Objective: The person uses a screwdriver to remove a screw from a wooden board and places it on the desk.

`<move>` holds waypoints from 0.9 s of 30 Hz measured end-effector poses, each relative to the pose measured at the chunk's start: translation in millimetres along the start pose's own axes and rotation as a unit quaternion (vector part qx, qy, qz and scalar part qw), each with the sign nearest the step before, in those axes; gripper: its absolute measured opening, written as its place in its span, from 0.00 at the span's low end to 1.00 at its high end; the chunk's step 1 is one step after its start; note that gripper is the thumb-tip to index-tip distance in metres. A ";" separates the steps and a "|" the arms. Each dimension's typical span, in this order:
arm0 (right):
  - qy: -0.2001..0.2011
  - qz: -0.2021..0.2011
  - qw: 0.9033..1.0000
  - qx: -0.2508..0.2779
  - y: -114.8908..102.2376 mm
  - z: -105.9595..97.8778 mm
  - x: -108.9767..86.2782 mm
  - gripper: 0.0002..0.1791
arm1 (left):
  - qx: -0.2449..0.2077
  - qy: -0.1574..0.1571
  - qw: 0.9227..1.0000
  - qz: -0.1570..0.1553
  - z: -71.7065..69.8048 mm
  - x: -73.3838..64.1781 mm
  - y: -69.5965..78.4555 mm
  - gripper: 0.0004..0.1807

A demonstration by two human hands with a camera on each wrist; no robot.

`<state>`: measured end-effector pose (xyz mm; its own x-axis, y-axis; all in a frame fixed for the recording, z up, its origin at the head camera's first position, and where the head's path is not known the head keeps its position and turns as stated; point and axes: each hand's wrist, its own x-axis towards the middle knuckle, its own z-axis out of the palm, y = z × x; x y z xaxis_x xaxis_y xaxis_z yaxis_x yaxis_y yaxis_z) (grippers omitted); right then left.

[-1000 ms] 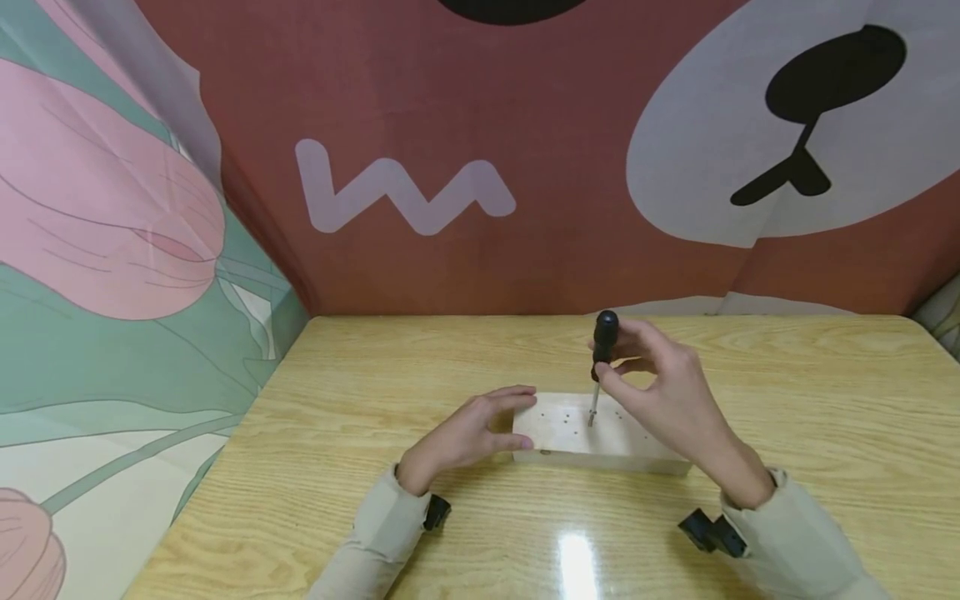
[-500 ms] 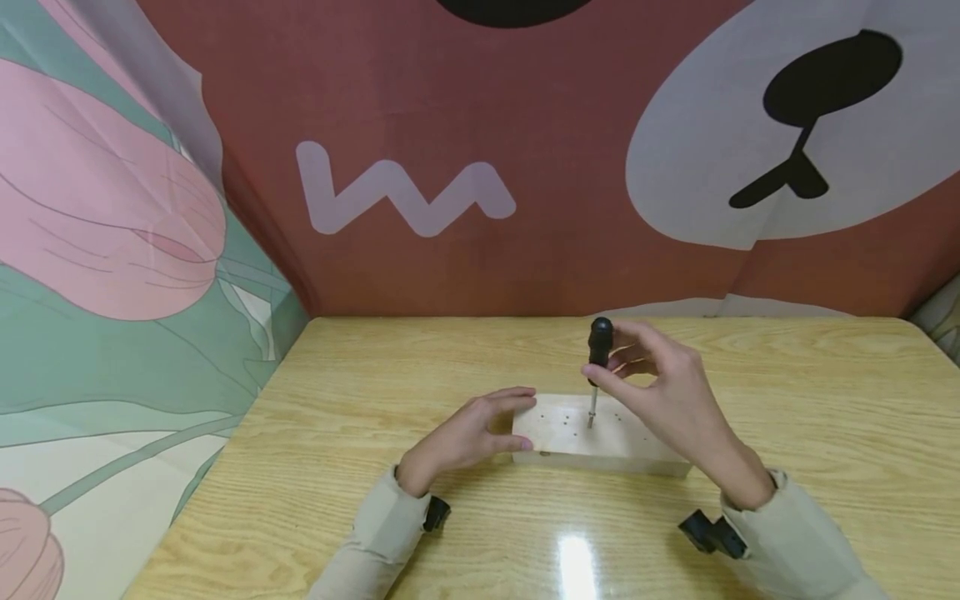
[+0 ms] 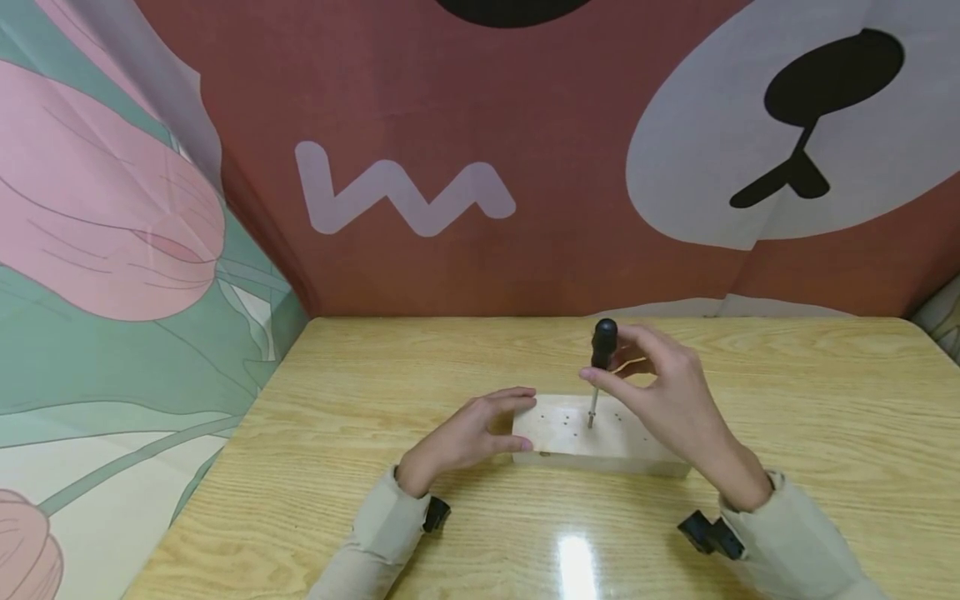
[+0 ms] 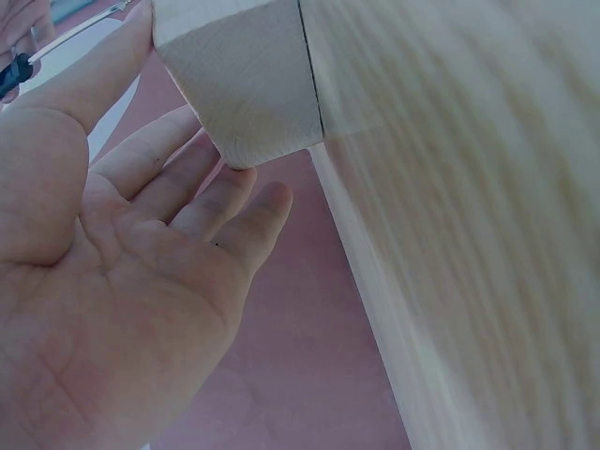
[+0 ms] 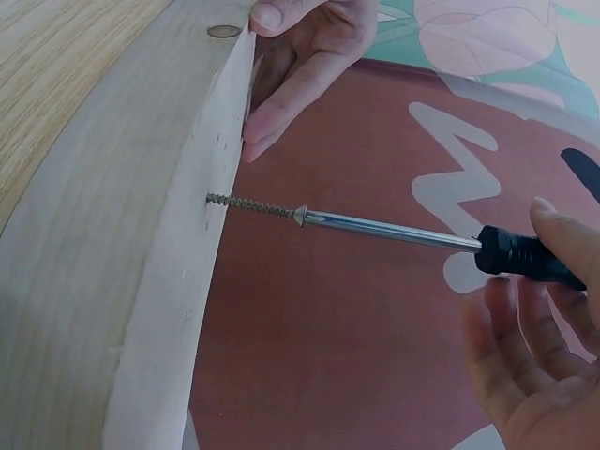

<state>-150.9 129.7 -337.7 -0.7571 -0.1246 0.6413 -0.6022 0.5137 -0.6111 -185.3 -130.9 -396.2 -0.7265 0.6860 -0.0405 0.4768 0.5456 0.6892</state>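
A pale wooden block (image 3: 600, 461) lies on the table, with several small holes in its top. At its left end my left hand (image 3: 468, 429) grips it, thumb at the near edge and fingers at the far side. My right hand (image 3: 667, 396) holds a screwdriver (image 3: 604, 343) by its black handle between thumb and fingers. The shaft points down, nearly upright. In the right wrist view, the screwdriver's tip meets the head of a long screw (image 5: 253, 203). That screw stands in the block's top, most of its thread exposed.
The wood-grain table (image 3: 375, 375) reaches back to a red-brown printed cloth (image 3: 450, 275). A green and pink floral cloth (image 3: 112, 358) hangs on the left. Black wrist cameras sit at both sleeves.
The screwdriver's handle came down and left, then swung slightly back right. My right thumb and fingers have shifted on the handle. The left hand and the block stay put.
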 end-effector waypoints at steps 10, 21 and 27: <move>-0.008 0.009 1.000 -0.001 -2.3 -3.2 -0.8 0.25 | 0.000 0.001 1.000 0.001 -0.2 0.1 0.5 0.35; -0.013 -0.003 1.000 -0.010 -2.7 -5.4 -1.5 0.24 | -0.004 0.001 1.000 0.001 0.2 0.3 -0.4 0.35; -0.008 -0.006 1.000 -0.015 -3.1 -6.8 -1.1 0.24 | -0.001 0.003 1.000 0.003 0.4 0.4 -0.5 0.35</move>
<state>-146.5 134.1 -333.4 -0.7538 -0.1441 0.6411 -0.6034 0.5379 -0.5887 -185.6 -130.7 -396.9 -0.7269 0.6860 -0.0328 0.4797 0.5414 0.6905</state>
